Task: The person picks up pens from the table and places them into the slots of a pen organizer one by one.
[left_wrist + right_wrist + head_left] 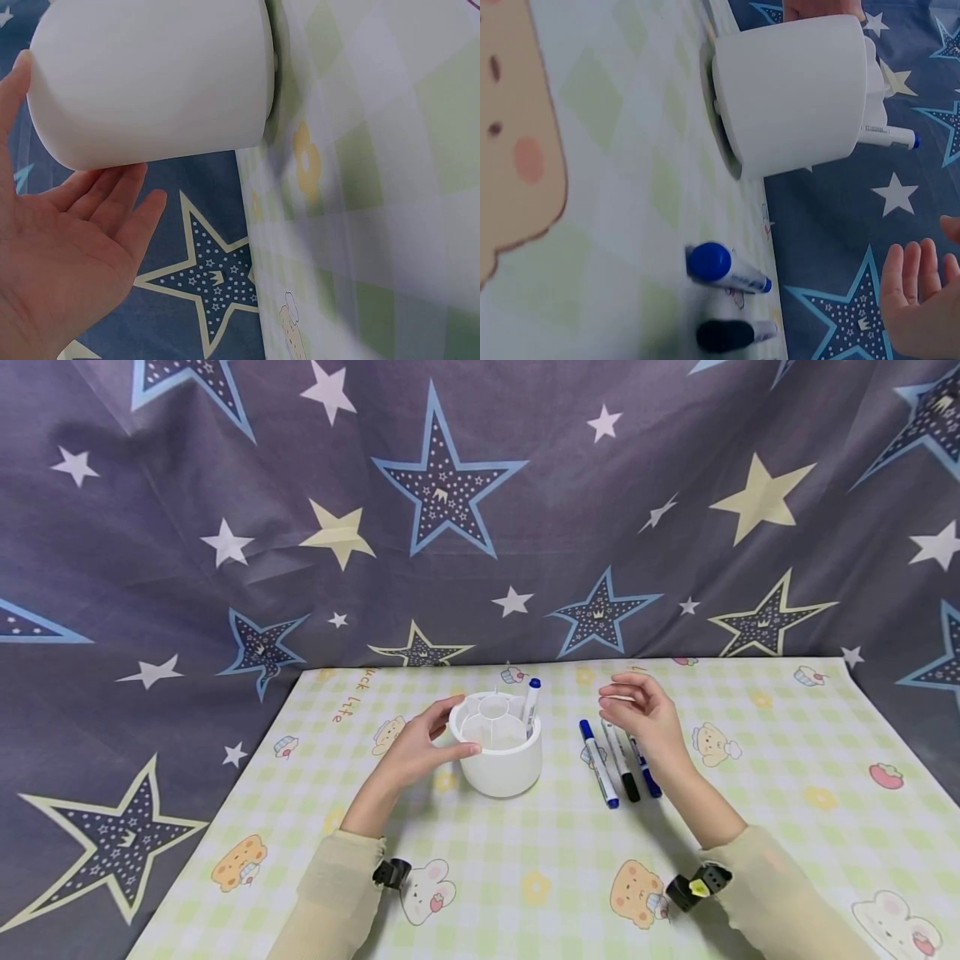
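A white round pen holder [501, 772] with inner compartments stands on the table. One blue-capped marker [530, 708] leans upright in its right side. My left hand [411, 750] holds the holder at its left, thumb on the near rim and fingers round the far side; the left wrist view shows the holder's smooth wall [157, 82] against the fingers. My right hand [647, 718] is raised over the table with loosely bent fingers and nothing in them. Below it lie a blue-capped marker [599, 764], a black-capped marker [621, 762] and a dark blue marker [647, 770], side by side.
A checked tablecloth [536, 839] with cartoon prints covers the table. Behind it hangs a dark curtain [547, 527] patterned with stars. Black wrist straps [392, 872] sit at both sleeves.
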A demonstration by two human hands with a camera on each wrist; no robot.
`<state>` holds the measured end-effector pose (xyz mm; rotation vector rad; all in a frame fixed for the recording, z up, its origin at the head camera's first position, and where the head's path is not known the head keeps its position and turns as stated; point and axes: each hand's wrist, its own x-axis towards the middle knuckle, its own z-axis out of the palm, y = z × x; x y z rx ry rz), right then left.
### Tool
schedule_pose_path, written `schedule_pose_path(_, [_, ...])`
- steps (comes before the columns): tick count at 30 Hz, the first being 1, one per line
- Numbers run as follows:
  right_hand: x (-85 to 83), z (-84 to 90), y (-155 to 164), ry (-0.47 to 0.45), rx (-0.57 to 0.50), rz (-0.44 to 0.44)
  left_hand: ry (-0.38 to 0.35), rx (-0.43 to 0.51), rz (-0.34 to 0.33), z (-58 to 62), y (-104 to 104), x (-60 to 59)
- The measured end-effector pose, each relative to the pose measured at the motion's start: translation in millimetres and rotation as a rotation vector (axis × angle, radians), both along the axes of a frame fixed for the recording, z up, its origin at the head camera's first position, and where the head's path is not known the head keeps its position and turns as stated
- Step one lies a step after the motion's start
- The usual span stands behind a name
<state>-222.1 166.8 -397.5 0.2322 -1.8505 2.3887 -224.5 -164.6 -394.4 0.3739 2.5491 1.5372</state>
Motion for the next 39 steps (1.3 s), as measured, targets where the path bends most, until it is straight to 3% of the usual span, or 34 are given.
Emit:
schedule_pose_path(27, [-0.3,-11.8,39,-0.118,-0.052,0.002,0.01,0.008,-0.005,-2.7,-1,-2.7])
schedule_pose_path(39, [-1.0,-22.2,51,-0.153,-0.001,-0.01,0.017,0.008,-0.011,-4.1,-2,-3.5])
